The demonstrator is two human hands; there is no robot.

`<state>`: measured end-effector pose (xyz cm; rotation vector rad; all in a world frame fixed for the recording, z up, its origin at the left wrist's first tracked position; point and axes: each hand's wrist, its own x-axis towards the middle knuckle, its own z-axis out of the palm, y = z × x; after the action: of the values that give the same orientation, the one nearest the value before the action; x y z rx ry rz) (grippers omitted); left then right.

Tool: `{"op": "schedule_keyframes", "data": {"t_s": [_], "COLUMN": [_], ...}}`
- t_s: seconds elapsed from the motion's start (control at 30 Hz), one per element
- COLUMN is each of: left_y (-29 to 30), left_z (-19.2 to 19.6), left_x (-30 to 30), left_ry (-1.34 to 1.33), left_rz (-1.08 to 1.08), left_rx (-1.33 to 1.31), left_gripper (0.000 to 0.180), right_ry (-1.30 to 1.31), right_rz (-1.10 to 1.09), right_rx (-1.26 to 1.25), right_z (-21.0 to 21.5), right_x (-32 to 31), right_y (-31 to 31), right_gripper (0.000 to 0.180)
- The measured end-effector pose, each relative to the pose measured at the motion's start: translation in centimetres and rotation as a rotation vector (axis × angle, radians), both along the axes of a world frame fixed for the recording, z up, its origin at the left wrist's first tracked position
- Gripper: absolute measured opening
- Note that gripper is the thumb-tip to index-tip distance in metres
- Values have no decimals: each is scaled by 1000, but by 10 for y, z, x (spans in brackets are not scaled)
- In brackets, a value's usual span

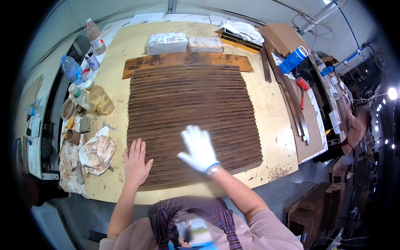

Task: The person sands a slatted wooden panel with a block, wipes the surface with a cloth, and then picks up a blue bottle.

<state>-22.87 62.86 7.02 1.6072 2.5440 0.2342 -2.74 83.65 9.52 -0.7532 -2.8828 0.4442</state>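
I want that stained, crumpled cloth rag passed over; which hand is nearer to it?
Left. The bare left hand lies flat on the slats' left edge, just right of the stained, crumpled cloth rag. The white-gloved right hand is farther right, over the dark wooden slats.

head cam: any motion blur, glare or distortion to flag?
Head view: gloved right hand is motion-blurred, bare left hand sharp; strong fisheye bends the table edges, black vignette at the corners; lamps at far right blow out; wood strips evenly lit.

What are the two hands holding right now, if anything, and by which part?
Nothing is held. The bare left hand lies flat on the dark wooden slats; the gloved right hand is spread open over them.
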Motion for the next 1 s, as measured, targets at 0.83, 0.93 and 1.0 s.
{"op": "schedule_keyframes", "data": {"t_s": [0.83, 0.93, 1.0], "left_y": [-93, -113, -105], "left_z": [6, -37, -26], "left_x": [-109, -147, -144], "left_ry": [113, 13, -48], "left_rz": [395, 302, 237], "left_rx": [253, 434, 617], "left_gripper": [70, 53, 42], "right_ry": [-30, -42, -84], "right_rz": [168, 151, 124], "right_rx": [58, 66, 90], "right_z": [-5, 1, -2], "right_x": [-38, -42, -39], "right_y": [-27, -30, -28], "right_gripper": [85, 86, 87]}}
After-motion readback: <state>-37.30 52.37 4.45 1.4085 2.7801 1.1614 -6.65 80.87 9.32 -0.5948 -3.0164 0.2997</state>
